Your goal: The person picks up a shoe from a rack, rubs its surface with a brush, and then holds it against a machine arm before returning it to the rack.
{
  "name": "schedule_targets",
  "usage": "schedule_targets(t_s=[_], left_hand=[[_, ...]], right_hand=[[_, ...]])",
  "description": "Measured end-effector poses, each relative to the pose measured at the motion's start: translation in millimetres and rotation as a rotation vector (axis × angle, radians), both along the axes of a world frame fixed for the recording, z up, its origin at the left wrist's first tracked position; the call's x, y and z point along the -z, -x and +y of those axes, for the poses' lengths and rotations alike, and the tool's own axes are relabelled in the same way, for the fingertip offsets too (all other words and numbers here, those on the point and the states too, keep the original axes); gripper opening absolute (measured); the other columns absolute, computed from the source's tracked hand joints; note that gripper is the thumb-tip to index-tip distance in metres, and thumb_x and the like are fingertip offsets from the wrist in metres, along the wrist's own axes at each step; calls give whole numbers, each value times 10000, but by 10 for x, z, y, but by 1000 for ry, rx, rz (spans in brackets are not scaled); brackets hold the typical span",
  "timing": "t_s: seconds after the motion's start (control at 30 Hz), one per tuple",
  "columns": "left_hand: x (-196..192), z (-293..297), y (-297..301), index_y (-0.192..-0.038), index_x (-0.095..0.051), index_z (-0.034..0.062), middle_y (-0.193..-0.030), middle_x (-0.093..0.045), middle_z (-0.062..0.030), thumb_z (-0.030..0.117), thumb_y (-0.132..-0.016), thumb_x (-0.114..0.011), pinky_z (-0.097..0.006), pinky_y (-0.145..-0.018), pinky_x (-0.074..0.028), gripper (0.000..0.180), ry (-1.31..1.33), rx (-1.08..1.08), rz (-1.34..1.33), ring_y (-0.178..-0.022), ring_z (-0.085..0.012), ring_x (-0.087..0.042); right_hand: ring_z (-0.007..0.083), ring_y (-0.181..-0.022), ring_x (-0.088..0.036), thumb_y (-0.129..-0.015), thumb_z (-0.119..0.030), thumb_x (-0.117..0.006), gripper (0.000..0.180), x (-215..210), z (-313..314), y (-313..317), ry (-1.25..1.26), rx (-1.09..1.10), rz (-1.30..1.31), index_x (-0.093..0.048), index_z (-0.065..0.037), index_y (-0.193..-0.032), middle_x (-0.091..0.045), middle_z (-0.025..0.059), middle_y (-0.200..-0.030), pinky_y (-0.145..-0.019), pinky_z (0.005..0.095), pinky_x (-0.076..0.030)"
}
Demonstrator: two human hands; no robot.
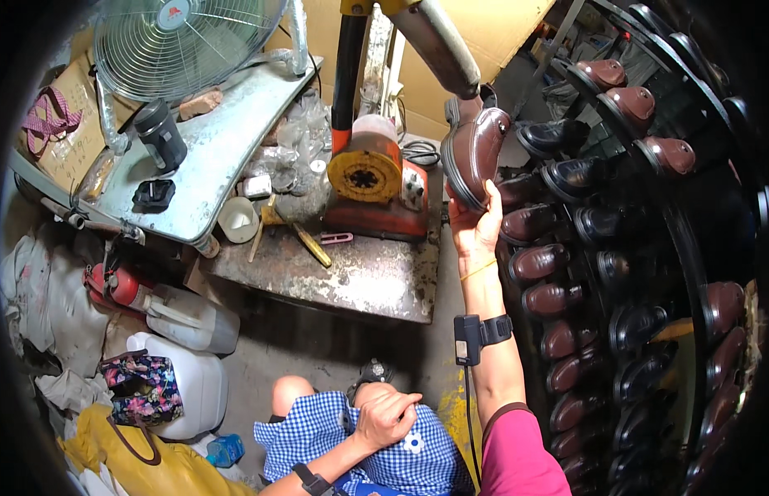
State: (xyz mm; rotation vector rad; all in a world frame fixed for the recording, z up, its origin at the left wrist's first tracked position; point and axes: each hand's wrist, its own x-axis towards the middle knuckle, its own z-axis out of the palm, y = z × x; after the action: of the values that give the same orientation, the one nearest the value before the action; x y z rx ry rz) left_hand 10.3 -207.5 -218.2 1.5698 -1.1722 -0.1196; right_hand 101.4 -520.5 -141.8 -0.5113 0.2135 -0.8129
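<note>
Holds up a glossy reddish-brown leather shoe with a dark sole (479, 157) in the bare right hand (480, 219), just right of a worn, metal-topped bench (368, 289) and below the end of a thick grey metal tube (451, 58). Cannot tell whether touching that tube or only near. Grasps the shoe by its lower end, with thumb up against the side and most other fingers out of sight behind. Runs its long axis nearly up and down in the view, with sole edge turned left and upper turned right. Seems to point toe-down toward the palm, but hard to confirm, with the lowest tip covered by the grip. Merges at the far end with a second brown shape, too obscured to separate. Rests the left hand (388, 419) over a blue-and-white checked cloth garment (306, 434), fingers curled. Cannot tell whether clenched or loose there, with the palm hidden. Has, close by on the right, rows of glossy brown and black leather shoes (540, 261), fading into shadow and cut off by the dark fisheye rim.
</note>
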Motion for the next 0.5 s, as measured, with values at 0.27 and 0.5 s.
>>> schedule_targets(t_s=[0.27,0.5], left_hand=[[21,-35,0,-793,-658,7,-638,-623,-74,-14,-681,-586,-285,-553,-476,135,23,26,46,-581,-194,-604],[24,26,-78,-772,-662,22,-617,-618,-59,1,-665,-590,-300,-564,-469,131,22,1,35,-568,-185,-599]], right_hand=[[325,-837,-650,-844,-252,-565,338,-210,-278,-238,23,29,-107,-561,3,-1064,-646,177,-938,-597,310,-579],[302,-760,-660,-810,-283,-601,383,-153,-215,-311,145,198,311,-554,5,-1058,-648,153,-931,-592,341,-586]])
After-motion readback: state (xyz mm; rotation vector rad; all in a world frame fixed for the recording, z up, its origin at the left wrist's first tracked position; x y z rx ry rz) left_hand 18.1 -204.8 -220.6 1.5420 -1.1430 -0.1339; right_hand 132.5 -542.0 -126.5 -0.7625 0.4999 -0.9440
